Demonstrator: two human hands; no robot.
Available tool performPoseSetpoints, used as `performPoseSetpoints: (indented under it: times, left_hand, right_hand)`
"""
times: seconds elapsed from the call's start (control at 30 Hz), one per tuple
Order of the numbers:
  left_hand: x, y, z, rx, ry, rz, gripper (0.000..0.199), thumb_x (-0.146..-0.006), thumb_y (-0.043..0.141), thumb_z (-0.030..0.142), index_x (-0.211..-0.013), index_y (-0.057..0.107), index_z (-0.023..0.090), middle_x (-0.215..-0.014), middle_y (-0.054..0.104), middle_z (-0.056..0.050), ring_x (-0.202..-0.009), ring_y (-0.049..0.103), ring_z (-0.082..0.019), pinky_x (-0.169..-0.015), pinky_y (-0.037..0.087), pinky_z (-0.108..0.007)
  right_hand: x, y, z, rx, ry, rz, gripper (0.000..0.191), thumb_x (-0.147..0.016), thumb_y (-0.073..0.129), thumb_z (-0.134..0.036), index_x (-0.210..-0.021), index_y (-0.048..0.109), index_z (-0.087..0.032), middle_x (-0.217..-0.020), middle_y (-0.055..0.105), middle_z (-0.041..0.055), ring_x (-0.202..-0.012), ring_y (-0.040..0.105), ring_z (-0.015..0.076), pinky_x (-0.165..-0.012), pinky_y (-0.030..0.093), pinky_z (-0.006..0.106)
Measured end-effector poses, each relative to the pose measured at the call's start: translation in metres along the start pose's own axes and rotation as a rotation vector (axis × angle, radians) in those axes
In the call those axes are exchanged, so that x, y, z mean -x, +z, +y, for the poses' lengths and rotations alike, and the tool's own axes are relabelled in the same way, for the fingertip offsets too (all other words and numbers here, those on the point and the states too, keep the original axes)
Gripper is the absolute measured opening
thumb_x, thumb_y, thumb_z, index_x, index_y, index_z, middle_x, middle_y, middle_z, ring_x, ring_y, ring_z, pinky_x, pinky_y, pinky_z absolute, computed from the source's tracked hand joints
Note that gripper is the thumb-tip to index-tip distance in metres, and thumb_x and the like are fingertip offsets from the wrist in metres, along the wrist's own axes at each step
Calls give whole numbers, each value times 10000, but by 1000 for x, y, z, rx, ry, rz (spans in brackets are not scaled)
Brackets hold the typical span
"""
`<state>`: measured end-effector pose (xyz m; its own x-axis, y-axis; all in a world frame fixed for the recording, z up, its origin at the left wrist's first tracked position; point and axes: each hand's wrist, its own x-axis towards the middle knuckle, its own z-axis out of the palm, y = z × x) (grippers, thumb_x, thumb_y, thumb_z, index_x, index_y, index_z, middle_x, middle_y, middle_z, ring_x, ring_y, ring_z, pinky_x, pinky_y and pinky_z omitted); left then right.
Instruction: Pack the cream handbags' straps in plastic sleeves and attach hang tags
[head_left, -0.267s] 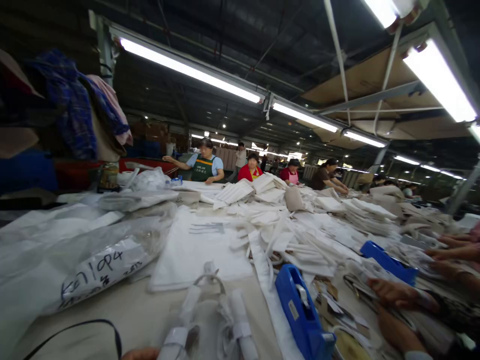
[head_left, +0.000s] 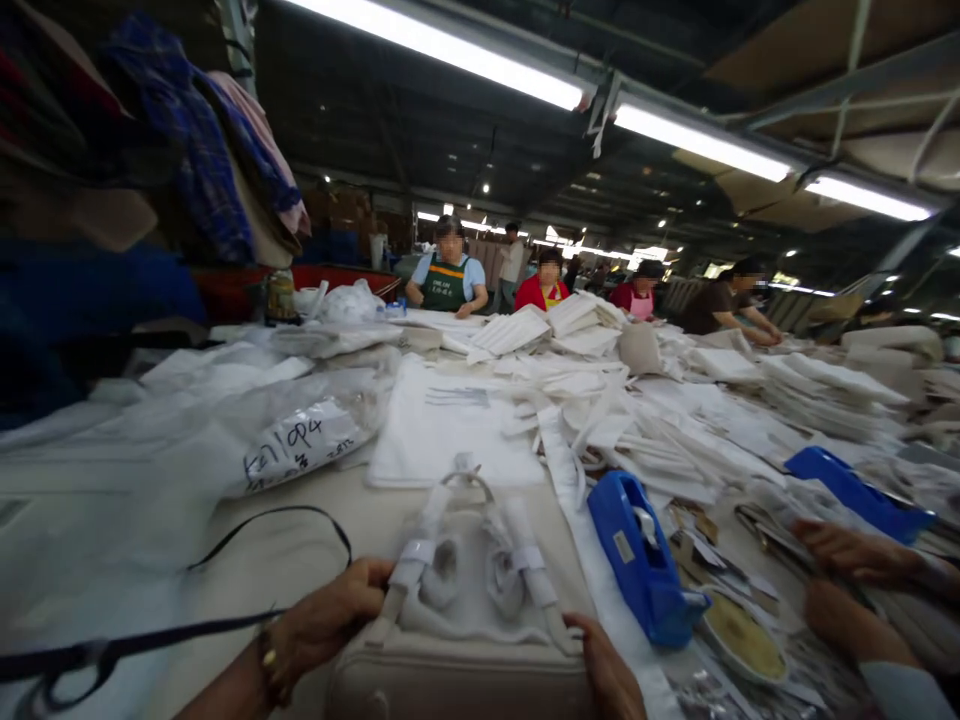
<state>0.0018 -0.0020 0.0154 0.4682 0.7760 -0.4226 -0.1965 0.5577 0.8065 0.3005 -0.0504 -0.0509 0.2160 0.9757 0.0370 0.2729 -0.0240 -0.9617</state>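
A light beige handbag (head_left: 465, 680) stands in front of me at the bottom of the head view. White wrapping (head_left: 415, 560) covers parts of its straps, and its top handle (head_left: 471, 478) points away from me. My left hand (head_left: 326, 615) is closed on the bag's upper left corner, by the strap, with a bracelet at the wrist. My right hand (head_left: 609, 665) grips the upper right corner, its lower part cut off by the frame edge. Just right of the bag is a blue tape dispenser (head_left: 641, 560).
A plastic-wrapped bundle with handwriting (head_left: 300, 445) lies left, above a dark strap (head_left: 225, 628). Flat white pouches (head_left: 457, 420) lie ahead. A second blue dispenser (head_left: 855, 490) and a co-worker's hands (head_left: 855, 560) are at right. Several people work across the table.
My view has tilted down and turned left, so more of the bag shows. Both my hands are now visible on its sides; before, only a few left fingers showed.
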Motion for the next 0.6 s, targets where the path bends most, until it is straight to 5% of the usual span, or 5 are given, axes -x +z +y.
performPoseSetpoints:
  times: [0.2,0.6]
  left_hand:
    - [-5,-13,-13,60,43,88,333,-501,798,135,-828,737,152,-645,693,-25,-615,634,-164,-622,481,-234]
    - [-13,-33,-46,15,177,220,354,-463,854,263,-769,719,144,-619,641,0,-566,538,-122,-558,419,-219]
  right_hand:
    - [9,2,-15,-47,15,-2,547,-773,473,-704,-957,692,-238,-1059,679,21,-1066,575,223,-897,416,222]
    - [0,-1,-4,28,-22,-13,575,-757,460,-710,-905,720,-220,-998,711,48,-1008,627,236,-856,492,250]
